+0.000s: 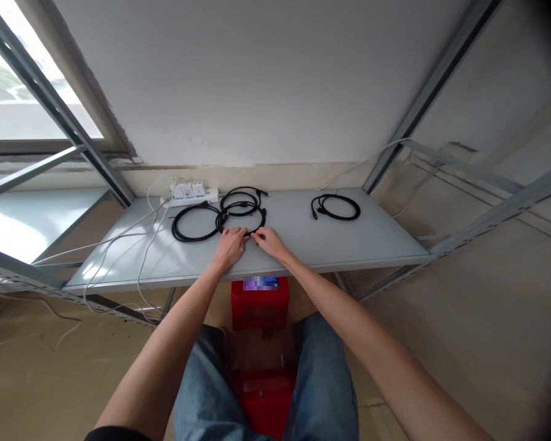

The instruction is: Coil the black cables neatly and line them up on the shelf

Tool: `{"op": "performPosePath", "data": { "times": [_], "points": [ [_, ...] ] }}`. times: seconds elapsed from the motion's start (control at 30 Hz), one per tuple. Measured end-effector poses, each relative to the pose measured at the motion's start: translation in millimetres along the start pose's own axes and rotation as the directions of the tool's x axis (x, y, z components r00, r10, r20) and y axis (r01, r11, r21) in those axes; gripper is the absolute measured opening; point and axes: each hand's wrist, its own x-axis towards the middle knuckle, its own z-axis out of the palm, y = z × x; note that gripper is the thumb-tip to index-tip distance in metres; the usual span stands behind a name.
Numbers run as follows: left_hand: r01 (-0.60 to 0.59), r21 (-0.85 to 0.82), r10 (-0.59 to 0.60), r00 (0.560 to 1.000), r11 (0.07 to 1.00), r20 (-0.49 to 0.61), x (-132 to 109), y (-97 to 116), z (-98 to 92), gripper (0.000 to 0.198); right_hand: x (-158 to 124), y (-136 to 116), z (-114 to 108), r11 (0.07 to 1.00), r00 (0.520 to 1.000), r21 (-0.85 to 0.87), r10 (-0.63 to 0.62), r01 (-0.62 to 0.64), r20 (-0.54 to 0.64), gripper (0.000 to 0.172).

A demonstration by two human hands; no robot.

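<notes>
Several coiled black cables lie on the grey shelf [303, 242]. My left hand [232, 245] rests at the near edge of the front middle coil [263, 219], its fingers bent over the cable. Just to its right, my right hand [267, 240] pinches the same coil near its lower right side. Behind this coil and overlapping it lies another coil [241, 188], and a larger one [183, 237] is on the left. Farther right, a separate coil [344, 218] lies by itself.
A white power strip [206, 197] with plugs stands at the back left, and white cords [142, 263] trail over the front edge. Metal posts [395, 144] frame the shelf. Below it is a red stool [259, 309] with a lit screen on top.
</notes>
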Motion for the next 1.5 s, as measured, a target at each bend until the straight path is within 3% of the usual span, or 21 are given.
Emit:
{"op": "performPosePath", "data": {
  "times": [0.17,0.33,0.57,0.87,1.0,1.17,1.33,1.4,1.5],
  "points": [
    [-0.006,-0.01,0.006,1.0,1.0,-0.01,0,0,-2.3,0.025,8,0,1,0.96,0.988,0.235,0.14,-0.151,0.063,0.033],
    [0.006,0.005,-0.006,1.0,1.0,-0.018,-1,1,-3.0,0.025,20,-6,-10,0.837,0.93,0.415,0.277,-0.357,0.241,0.026],
    [0.029,0.007,-0.028,0.999,1.0,-0.033,-2,0,-3.2,0.025,30,-12,-25,0.728,0.868,0.49,0.308,-0.479,0.39,0.023],
    [0.042,0.018,-0.041,0.999,0.999,-0.034,-2,-2,-2.0,0.027,37,-12,-20,0.671,0.835,0.501,0.385,-0.546,0.393,0.025],
    [0.034,0.03,-0.034,0.999,0.999,-0.019,-2,-1,-2.5,0.026,27,-14,-19,0.699,0.866,0.513,0.383,-0.499,0.322,0.017],
    [0.014,0.017,-0.014,1.0,1.0,0.014,-1,-2,0.6,0.025,10,-11,-10,0.826,0.935,0.438,0.31,-0.355,0.174,0.014],
    [-0.015,0.024,0.015,1.0,1.0,0.011,-2,-3,2.8,0.027,-3,-10,4,0.986,0.988,0.09,0.146,-0.14,-0.055,0.015],
    [-0.039,0.022,0.038,0.999,0.999,0.01,-2,-2,2.4,0.028,-9,-11,7,0.995,0.991,-0.082,0.043,-0.053,-0.126,0.014],
    [-0.044,0.031,0.043,0.999,0.999,0.027,-4,1,0.4,0.028,-16,-17,8,0.96,0.988,-0.279,-0.051,0.009,-0.143,0.014]
  ]
}}
